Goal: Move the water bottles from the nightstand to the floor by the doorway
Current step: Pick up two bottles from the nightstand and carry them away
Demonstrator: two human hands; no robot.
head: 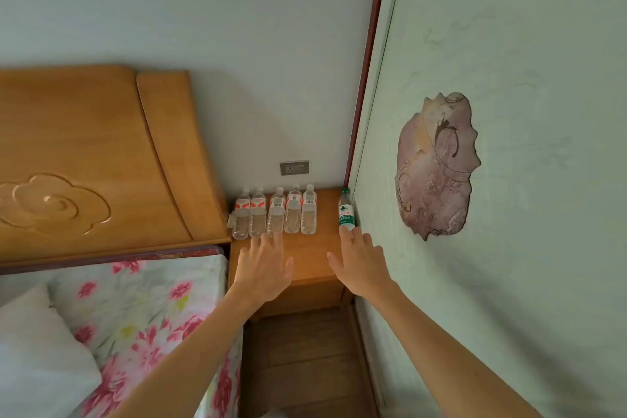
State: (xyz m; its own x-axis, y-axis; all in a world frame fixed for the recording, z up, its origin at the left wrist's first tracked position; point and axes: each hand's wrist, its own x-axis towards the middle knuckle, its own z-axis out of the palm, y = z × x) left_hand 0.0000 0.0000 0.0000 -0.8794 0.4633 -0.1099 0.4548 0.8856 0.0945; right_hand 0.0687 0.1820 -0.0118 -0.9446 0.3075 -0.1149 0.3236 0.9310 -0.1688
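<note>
Six water bottles stand upright along the back edge of the wooden nightstand (305, 258): five clear red-labelled bottles (276, 212) packed side by side from the back left corner toward the middle, and one green-labelled bottle (346, 212) alone at the back right corner, hard against the wall panel (509, 248). None has left the top yet.

Both hands are empty, fingers spread. The left hand (263, 266) hovers over the front half of the nightstand, fingertips just short of the red-labelled row. The right hand (359, 261) reaches for the green-labelled bottle, a fingertip at or touching its base; I cannot tell which.

The row is the likeliest trouble. The bottles appear to touch one another, so fingers pushed in to close round one could tip a neighbour and topple the rest, perhaps off the left edge toward the headboard (101, 163). On the right, the wall leaves little room for a wrap, so a shallow pinch may let the bottle slip or fall forward. Taking one in each hand doubles the chance of a fumble.
</note>
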